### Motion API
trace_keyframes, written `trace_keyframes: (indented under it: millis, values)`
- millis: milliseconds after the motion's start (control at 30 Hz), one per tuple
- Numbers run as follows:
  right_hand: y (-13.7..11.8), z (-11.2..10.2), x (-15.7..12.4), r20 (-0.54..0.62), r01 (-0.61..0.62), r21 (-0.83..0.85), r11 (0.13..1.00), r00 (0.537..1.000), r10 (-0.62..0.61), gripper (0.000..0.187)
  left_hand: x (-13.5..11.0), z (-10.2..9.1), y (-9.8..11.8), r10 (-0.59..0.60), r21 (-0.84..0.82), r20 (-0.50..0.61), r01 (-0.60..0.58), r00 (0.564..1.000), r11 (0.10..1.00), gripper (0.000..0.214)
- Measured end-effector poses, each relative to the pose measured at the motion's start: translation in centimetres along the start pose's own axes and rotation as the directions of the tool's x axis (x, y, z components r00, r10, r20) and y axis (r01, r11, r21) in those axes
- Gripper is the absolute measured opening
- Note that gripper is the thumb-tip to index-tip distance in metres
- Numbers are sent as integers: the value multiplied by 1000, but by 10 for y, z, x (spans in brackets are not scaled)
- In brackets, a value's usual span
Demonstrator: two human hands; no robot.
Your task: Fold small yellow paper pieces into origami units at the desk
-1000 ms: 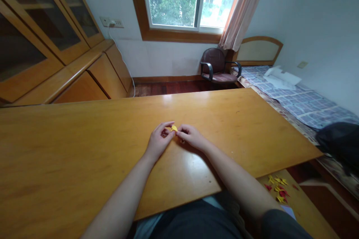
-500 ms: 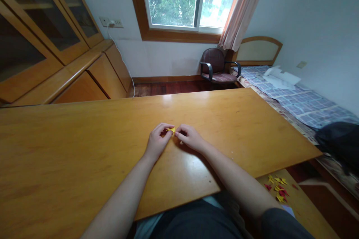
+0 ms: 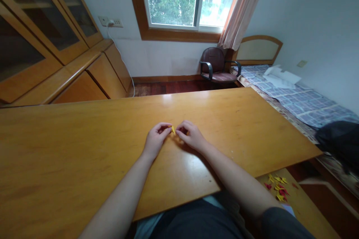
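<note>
A small yellow folded-paper crane (image 3: 173, 130) is pinched between the thumb and fingers of my left hand (image 3: 156, 137), a little above the tabletop. Its pointed end sticks out to the right and downward. Just right of it is my right hand (image 3: 192, 136), with curled fingers and a narrow gap between thumb and forefinger. Those fingertips are close beside the paper and appear apart from it. Part of the crane is hidden by my left fingers.
The wooden table (image 3: 84, 149) stretches across the view. On a lower surface at the right lie several yellow and red folded-paper pieces (image 3: 280, 188). Beyond are an office chair (image 3: 214, 65), a bed (image 3: 303, 101) with a dark bag (image 3: 339, 142), and a cabinet (image 3: 75, 71) at the left.
The yellow paper crane has turned in my left hand, so its point now faces down and right. My right fingertips have drawn slightly away from it.
</note>
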State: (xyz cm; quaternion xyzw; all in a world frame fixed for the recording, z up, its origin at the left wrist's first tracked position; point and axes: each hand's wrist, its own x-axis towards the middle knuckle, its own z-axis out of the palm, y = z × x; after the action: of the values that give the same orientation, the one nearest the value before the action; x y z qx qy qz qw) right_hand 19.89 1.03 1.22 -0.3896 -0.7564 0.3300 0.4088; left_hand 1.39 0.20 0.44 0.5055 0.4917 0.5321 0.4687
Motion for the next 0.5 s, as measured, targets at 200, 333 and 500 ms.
trace_keyframes:
  millis: [200,333,500]
  values:
    - [4,1,-1,11,35,29,999,999,-35,14,0,3,1,-77,-114,-2,76,997,991,32]
    - [4,0,-1,22,55,39,998,998,-55,16,0,3,-1,-91,-133,-15,89,996,987,35]
    - [4,-1,-2,36,40,26,999,999,-41,17,0,2,-3,-64,-67,-1,64,998,996,38]
